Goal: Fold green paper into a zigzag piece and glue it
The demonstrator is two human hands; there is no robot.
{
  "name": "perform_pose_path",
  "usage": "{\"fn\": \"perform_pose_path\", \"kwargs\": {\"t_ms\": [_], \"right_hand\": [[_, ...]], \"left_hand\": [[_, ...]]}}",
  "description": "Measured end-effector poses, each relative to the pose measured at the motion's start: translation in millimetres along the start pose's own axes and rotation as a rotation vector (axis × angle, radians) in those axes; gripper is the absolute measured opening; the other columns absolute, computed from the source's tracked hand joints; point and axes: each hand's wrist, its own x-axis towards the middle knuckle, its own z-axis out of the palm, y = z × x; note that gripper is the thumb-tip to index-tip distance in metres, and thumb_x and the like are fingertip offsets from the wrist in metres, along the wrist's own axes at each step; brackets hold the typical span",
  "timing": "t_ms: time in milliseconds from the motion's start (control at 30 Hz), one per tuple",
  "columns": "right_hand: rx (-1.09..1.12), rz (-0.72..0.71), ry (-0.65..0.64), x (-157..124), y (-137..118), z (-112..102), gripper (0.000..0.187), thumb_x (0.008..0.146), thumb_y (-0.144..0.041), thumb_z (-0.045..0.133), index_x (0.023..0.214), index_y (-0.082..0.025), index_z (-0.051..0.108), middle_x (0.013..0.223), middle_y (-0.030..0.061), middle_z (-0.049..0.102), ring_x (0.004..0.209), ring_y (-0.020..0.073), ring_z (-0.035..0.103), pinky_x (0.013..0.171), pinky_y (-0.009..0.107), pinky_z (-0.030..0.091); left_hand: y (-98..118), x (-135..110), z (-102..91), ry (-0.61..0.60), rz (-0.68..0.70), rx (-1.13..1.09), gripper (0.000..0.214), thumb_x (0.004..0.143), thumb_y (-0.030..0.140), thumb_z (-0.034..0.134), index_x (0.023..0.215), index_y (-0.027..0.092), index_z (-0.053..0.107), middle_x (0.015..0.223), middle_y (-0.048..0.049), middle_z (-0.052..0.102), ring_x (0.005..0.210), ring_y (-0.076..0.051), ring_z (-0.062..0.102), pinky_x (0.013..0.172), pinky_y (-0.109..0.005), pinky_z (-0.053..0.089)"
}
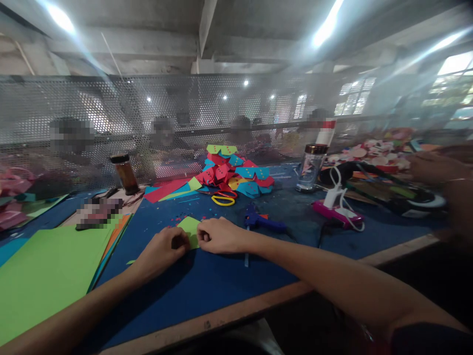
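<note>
I record a small green paper piece lying flat on the blue work mat, near its middle and close to the front edge. Both hands meet over it. The left hand is curled, fingertips pressed down on the piece's near left corner; the right hand is closed in a loose fist with thumb and fingers pinching the right edge. I judge this two-sided hold keeps the paper pinned against the mat so an edge can be creased without slipping.

Just beyond the right hand lies a blue glue gun, on its side, within easy reach. Farther back, yellow-handled scissors rest in front of a heap of finished paper shapes in red, blue, yellow and green, apparently set aside clear of the working spot. A stack of coloured sheets, green on top, sits to the left as stock. A clear jar and a pink device with a white cable stand to the right. Another person's hand shows, blurred, at the far right.
</note>
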Motion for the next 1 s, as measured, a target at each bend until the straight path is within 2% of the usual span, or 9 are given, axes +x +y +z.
{"fn": "perform_pose_path", "kwargs": {"t_ms": [267, 533, 1000], "right_hand": [[-0.017, 0.012, -0.017, 0.2, 2.6, -1.0, 0.010, 0.081, -0.025, 0.055, 0.084, -0.021, 0.063, 0.088, 0.0006, 0.072, 0.080, 0.0181, 0.065, 0.062, 0.026, 0.037], [0.002, -0.005, -0.015, -1.2, 7.4, -2.9, 0.009, 0.076, -0.025, 0.053, 0.079, -0.022, 0.062, 0.083, -0.0007, 0.071, 0.073, 0.0172, 0.063, 0.057, 0.026, 0.033], [-0.037, 0.052, -0.087, -5.3, 7.3, -13.0, 0.010, 0.077, -0.026, 0.053, 0.080, -0.022, 0.061, 0.088, 0.0001, 0.072, 0.078, 0.0184, 0.064, 0.060, 0.026, 0.035]], "left_hand": [[-4.1, 1.0, -1.9, -0.027, 0.000, -0.019, 0.014, 0.076, 0.022, 0.051, 0.077, 0.021, 0.065, 0.074, -0.0026, 0.072, 0.070, -0.018, 0.062, 0.067, -0.029, 0.044], [-3.7, -0.4, -6.9, -0.055, -0.004, -0.015, 0.016, 0.078, 0.024, 0.051, 0.079, 0.019, 0.066, 0.077, -0.0039, 0.072, 0.072, -0.019, 0.063, 0.068, -0.029, 0.044], [-11.2, -1.5, -16.4, -0.138, -0.060, -0.051, 0.016, 0.076, 0.029, 0.054, 0.079, 0.017, 0.065, 0.078, -0.0027, 0.071, 0.074, -0.019, 0.063, 0.068, -0.027, 0.044]]}}
